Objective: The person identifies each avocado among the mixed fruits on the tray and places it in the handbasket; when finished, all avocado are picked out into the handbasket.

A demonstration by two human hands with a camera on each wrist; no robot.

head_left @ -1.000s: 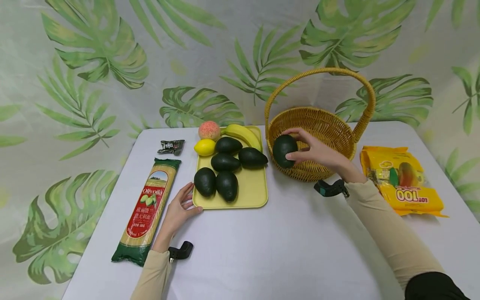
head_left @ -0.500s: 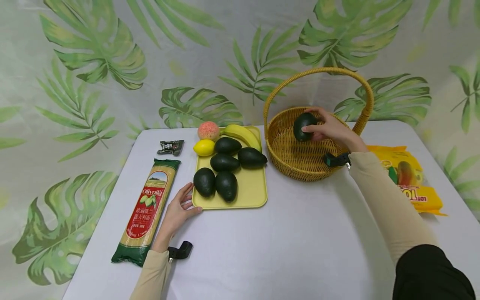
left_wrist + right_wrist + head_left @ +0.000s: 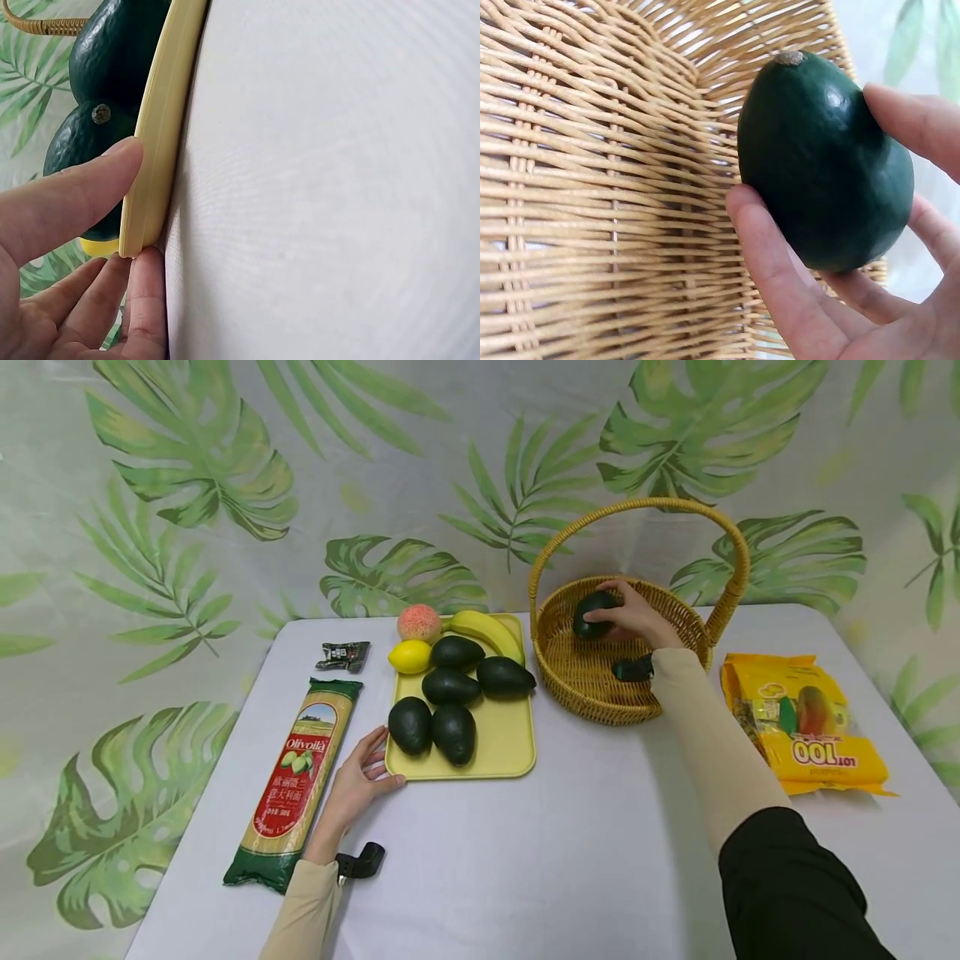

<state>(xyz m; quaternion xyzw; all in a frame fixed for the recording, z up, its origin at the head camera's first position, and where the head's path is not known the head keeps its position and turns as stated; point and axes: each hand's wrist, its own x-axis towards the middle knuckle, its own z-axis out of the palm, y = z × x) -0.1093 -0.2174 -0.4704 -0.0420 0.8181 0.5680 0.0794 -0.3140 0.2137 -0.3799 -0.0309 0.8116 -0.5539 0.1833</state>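
Note:
In the head view my right hand (image 3: 633, 612) reaches into a wicker basket (image 3: 585, 697) with an arched handle. It grips a dark green avocado (image 3: 594, 612) between thumb and fingers. The right wrist view shows this avocado (image 3: 821, 165) near the woven wall, with its stem end up. On the left, my left hand (image 3: 360, 777) holds the near left corner of a yellow tray (image 3: 498, 752), thumb against the rim (image 3: 154, 157) and fingertips at the corner. Several avocados (image 3: 453, 733) lie on the tray with a banana (image 3: 483, 628), a lemon (image 3: 409, 656) and a peach (image 3: 418, 622).
A spaghetti packet (image 3: 296, 777) lies left of the tray, close to my left forearm. Behind it is a small dark wrapped packet (image 3: 343, 655). Right of the basket lies a yellow snack bag (image 3: 810, 727). The basket handle (image 3: 637, 503) arches over my right hand.
My right hand has carried the avocado from the basket's near left rim back over the basket, then down and slightly left into it. My left hand and the tray have stayed put.

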